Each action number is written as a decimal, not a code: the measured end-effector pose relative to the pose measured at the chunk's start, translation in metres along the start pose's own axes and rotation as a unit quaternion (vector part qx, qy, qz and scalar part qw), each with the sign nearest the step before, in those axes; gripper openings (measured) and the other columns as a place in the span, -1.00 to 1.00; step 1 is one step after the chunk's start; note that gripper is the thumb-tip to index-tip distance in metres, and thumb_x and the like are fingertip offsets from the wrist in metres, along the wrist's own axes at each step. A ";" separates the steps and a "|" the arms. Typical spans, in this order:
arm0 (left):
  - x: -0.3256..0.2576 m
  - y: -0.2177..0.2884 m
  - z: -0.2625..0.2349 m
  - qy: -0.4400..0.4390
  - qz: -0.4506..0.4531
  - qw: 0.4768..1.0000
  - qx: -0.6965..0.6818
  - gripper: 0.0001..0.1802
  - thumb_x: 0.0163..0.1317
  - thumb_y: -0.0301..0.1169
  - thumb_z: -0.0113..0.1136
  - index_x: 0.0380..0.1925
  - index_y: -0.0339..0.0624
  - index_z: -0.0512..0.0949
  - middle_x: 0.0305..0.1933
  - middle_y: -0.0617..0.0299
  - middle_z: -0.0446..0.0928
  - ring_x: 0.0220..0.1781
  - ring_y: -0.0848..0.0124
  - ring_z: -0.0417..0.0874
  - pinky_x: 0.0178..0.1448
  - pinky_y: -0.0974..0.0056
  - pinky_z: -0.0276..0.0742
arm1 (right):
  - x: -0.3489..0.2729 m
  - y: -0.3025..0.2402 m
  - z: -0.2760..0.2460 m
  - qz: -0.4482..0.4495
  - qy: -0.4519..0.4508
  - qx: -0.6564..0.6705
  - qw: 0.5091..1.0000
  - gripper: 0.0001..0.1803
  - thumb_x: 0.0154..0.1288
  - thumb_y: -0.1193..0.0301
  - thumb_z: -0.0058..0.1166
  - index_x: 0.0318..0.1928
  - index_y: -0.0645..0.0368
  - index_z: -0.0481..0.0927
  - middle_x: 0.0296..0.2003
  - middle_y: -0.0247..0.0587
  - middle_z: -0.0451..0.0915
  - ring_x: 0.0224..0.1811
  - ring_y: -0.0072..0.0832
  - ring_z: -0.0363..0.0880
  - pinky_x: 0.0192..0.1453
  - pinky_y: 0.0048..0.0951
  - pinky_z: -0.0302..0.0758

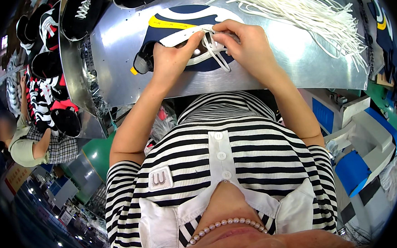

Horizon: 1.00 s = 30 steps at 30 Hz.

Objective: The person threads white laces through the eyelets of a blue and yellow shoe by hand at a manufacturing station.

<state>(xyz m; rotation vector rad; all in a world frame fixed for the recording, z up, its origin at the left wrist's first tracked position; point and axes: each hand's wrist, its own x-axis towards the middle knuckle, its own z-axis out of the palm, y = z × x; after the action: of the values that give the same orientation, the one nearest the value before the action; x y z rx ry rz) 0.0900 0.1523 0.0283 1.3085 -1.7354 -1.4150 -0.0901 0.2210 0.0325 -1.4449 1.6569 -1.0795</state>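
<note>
A navy shoe upper with white and yellow trim lies on its side on the metal table, its heel end toward the left. My left hand is closed on it, thumb and fingers pinching the white eyelet edge. Loops of a white shoelace hang from the upper's opening between my hands. Close by on the right, my right hand pinches the lace near the eyelets with thumb and forefinger. My fingers partly cover the eyelets and the lace's tip.
A thick bundle of white laces lies on the metal table at the right. Black shoes stand at the far left, beside a line of red, black and white shoes. A co-worker is beyond them. Navy uppers lie far right.
</note>
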 end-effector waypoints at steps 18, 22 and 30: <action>-0.017 -0.008 -0.017 -0.058 0.053 0.997 0.015 -0.86 0.32 -0.49 0.15 -0.26 -0.35 0.63 -0.31 0.18 0.68 -0.27 0.42 0.69 -0.15 0.32 0.56 | 0.026 -0.001 0.013 0.116 -0.154 0.121 0.974 -0.64 0.35 0.34 0.14 0.04 0.27 0.42 -0.49 -0.29 0.63 -0.54 -0.62 0.49 -0.43 -0.58 0.39; -0.016 -0.007 -0.023 -0.091 0.021 0.996 -0.006 -0.86 0.33 -0.48 0.15 -0.25 -0.32 0.63 -0.35 0.23 0.64 -0.33 0.45 0.64 -0.20 0.33 0.53 | 0.016 -0.007 0.009 0.236 -0.156 0.234 0.930 -0.72 0.37 0.36 0.09 -0.03 0.25 0.42 -0.46 -0.38 0.59 -0.51 -0.73 0.40 -0.47 -0.69 0.29; -0.021 -0.009 -0.011 -0.106 -0.005 0.994 -0.031 -0.81 0.37 -0.39 0.13 -0.24 -0.31 0.62 -0.37 0.31 0.63 -0.43 0.57 0.53 -0.33 0.44 0.42 | 0.016 -0.005 0.025 0.008 -0.114 -0.095 0.989 -0.79 0.36 0.37 0.03 -0.13 0.27 0.45 -0.54 -0.11 0.59 -0.46 -0.24 0.58 -0.31 -0.30 0.48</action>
<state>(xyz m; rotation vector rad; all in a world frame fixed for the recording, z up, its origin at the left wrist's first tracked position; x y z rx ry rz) 0.1106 0.1671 0.0269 1.1718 -1.8051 -1.6512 -0.0681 0.2014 0.0268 -1.6069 1.6363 -0.7326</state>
